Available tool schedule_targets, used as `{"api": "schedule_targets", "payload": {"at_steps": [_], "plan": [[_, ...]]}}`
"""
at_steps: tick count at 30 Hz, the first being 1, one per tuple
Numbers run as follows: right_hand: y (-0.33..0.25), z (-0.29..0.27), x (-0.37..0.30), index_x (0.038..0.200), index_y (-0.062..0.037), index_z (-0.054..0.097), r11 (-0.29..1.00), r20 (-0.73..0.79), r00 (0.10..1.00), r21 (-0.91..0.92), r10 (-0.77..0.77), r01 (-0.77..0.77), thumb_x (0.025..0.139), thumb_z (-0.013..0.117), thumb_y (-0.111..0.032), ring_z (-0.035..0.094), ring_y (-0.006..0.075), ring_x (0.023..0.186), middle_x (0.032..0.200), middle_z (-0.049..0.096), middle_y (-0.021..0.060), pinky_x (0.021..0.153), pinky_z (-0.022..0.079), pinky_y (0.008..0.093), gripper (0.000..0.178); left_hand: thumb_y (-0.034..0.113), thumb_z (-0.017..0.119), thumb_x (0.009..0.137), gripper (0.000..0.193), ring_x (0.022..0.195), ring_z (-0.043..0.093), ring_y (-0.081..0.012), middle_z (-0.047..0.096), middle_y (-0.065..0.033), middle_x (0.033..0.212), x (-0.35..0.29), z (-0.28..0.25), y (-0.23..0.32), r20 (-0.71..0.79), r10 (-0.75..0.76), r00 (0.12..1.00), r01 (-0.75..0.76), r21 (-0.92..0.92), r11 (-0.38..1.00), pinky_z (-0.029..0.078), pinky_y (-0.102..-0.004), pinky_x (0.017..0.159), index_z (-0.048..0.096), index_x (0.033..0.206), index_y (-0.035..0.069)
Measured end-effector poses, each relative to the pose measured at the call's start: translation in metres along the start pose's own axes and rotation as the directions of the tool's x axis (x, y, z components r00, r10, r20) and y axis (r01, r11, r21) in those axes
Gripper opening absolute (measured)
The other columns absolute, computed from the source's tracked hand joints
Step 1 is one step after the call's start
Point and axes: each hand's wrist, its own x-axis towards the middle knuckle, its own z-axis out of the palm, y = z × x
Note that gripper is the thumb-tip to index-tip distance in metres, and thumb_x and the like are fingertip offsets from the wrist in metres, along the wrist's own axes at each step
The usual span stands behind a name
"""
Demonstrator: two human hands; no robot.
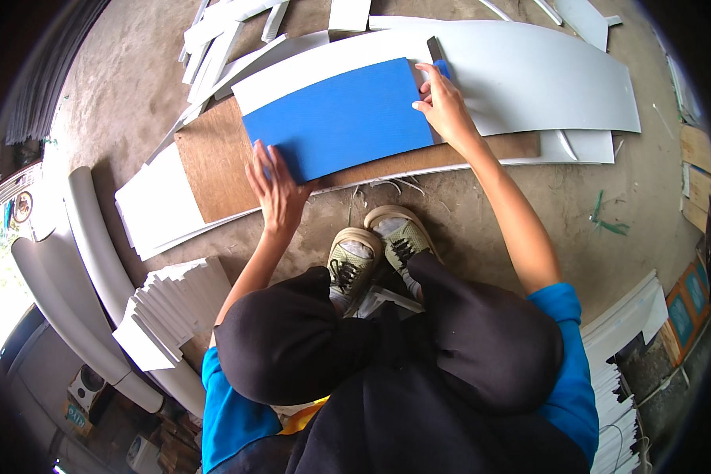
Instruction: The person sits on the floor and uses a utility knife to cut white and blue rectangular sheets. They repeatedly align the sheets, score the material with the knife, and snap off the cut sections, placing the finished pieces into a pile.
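A blue rectangular panel (336,118) lies at a slant across a brown wooden board (213,162), which rests on white sheets. My left hand (278,186) is at the panel's near left corner, its fingers stretched and lying over the edge. At the panel's right end, my right hand (444,101) has its thumb and forefinger bent towards the edge. A knife (436,52) with a dark, straight blade and a blue handle sticks out of the right hand, pointing away from me. Most of its handle is hidden by the fingers.
Under and beyond the panel stretches a large white sheet (545,79). White offcuts (221,39) lie at the far left. Long curved white pieces (95,237) and a stack of white strips (178,304) stand on the left. My shoes (355,261) are close to the board's near edge.
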Motion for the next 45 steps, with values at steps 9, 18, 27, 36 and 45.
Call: {"api": "schedule_targets", "payload": {"at_steps": [9,18,27,36,45], "plan": [[0.003,-0.008,0.004,0.124,-0.0099,0.038,0.999,0.047,0.999,0.049,-0.006,0.004,0.069,0.068,0.001,0.059,0.0163,0.068,0.084,0.055,0.0090,0.065,0.050,0.0286,0.064,0.060,0.055,0.071,0.100,0.133,0.011,-0.0349,0.015,-0.0261,0.140,0.093,0.013,0.130,0.056,0.391,0.919,-0.382,-0.125,0.916,0.010,-0.0441,0.108,0.019,0.132,-0.010],[0.007,0.006,0.001,0.132,-0.0138,0.028,0.995,-0.019,1.000,-0.104,-0.009,0.006,0.067,0.069,0.001,0.054,0.0152,0.069,0.087,0.053,0.0084,0.064,0.050,0.0278,0.079,0.055,0.058,0.070,0.095,0.132,0.014,-0.0359,0.019,-0.0263,0.139,0.092,0.017,0.125,-0.098,0.389,0.916,-0.399,-0.312,0.862,0.012,-0.0441,0.108,0.023,0.131,-0.010],[-0.002,0.001,0.003,0.132,-0.0147,0.026,0.984,0.071,0.982,-0.005,0.177,-0.177,0.064,0.072,0.001,0.054,0.0159,0.069,0.086,0.052,0.0085,0.064,0.049,0.0292,0.084,0.050,0.057,0.076,0.092,0.131,0.021,-0.0296,0.025,-0.0202,0.139,0.045,0.017,-0.020,-0.244,-0.424,0.872,0.374,-0.224,0.900,0.010,-0.0501,0.105,0.013,0.135,-0.006],[-0.001,-0.003,0.003,0.132,-0.0124,0.027,0.975,0.106,0.969,-0.033,0.222,-0.220,0.065,0.071,0.002,0.052,0.0127,0.070,0.086,0.051,0.0068,0.065,0.049,0.0265,0.082,0.038,0.068,0.072,0.089,0.119,0.040,-0.0224,0.045,-0.0130,0.126,0.033,0.018,-0.024,-0.259,-0.514,0.818,0.351,-0.484,0.802,0.019,-0.0421,0.101,0.019,0.135,-0.002],[-0.009,-0.009,-0.015,0.113,-0.0078,0.049,0.990,-0.371,0.928,-0.129,0.004,-0.056,0.075,0.063,-0.003,0.046,0.0159,0.078,0.083,0.047,0.0043,0.070,0.041,0.0315,0.041,0.030,0.064,0.077,0.055,0.127,0.020,-0.0308,0.024,-0.0117,0.135,0.037,0.003,-0.019,-0.307,-0.431,0.848,0.328,-0.334,0.884,0.016,-0.0539,0.101,0.040,0.126,0.028]]}}
